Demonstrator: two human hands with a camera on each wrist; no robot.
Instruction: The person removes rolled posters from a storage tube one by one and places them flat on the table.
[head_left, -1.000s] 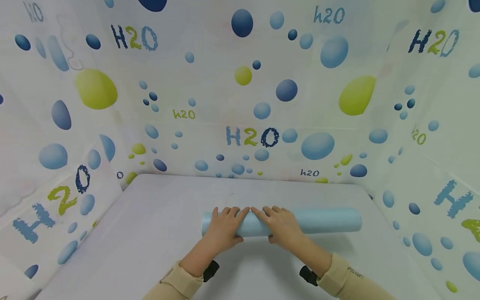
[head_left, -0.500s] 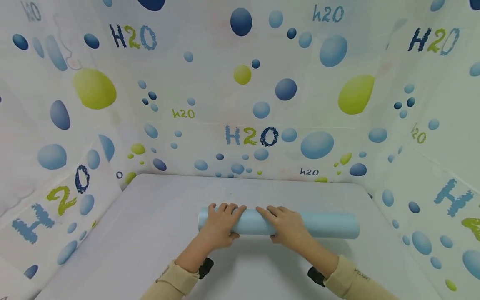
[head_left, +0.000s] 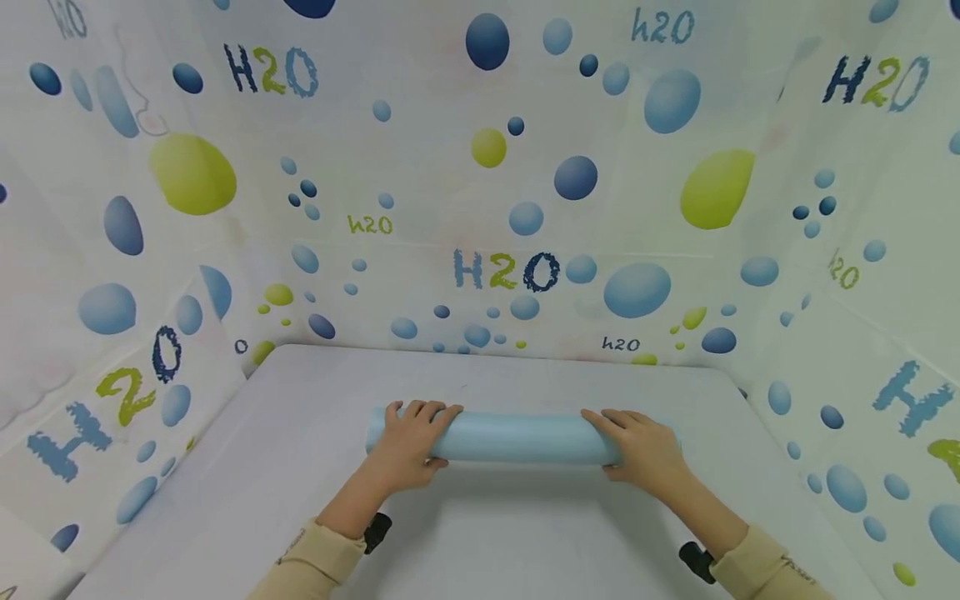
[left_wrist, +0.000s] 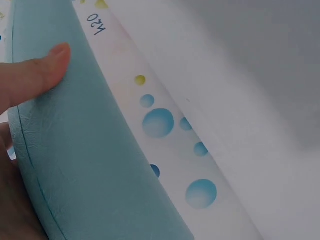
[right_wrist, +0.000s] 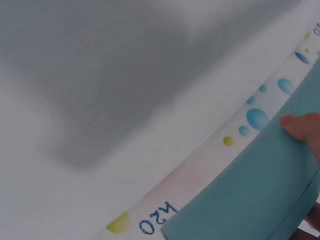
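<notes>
A light-blue roll (head_left: 517, 437) with a smooth, leathery surface lies crosswise in both hands, raised over the white table. My left hand (head_left: 407, 446) grips it near its left end, fingers over the top and thumb on the near side. Toward the other end, my right hand (head_left: 643, 450) grips it the same way. In the left wrist view the thumb presses on the blue roll (left_wrist: 95, 155), where a thin seam line runs along the surface. The right wrist view shows that thumb on the roll (right_wrist: 245, 200) as well; the other fingers are mostly hidden behind it.
The white tabletop (head_left: 510, 542) carries soft shadows below the arms and roll. Behind the table and at both sides stand white walls (head_left: 435, 150) printed with blue and green drops and H2O lettering. Black wrist straps (head_left: 377, 532) and beige sleeves (head_left: 307, 558) are in view.
My hands have moved apart: the right one slid rightward along the roll toward its end, while the left moved left. The roll itself shifted left and slightly up in the head view.
</notes>
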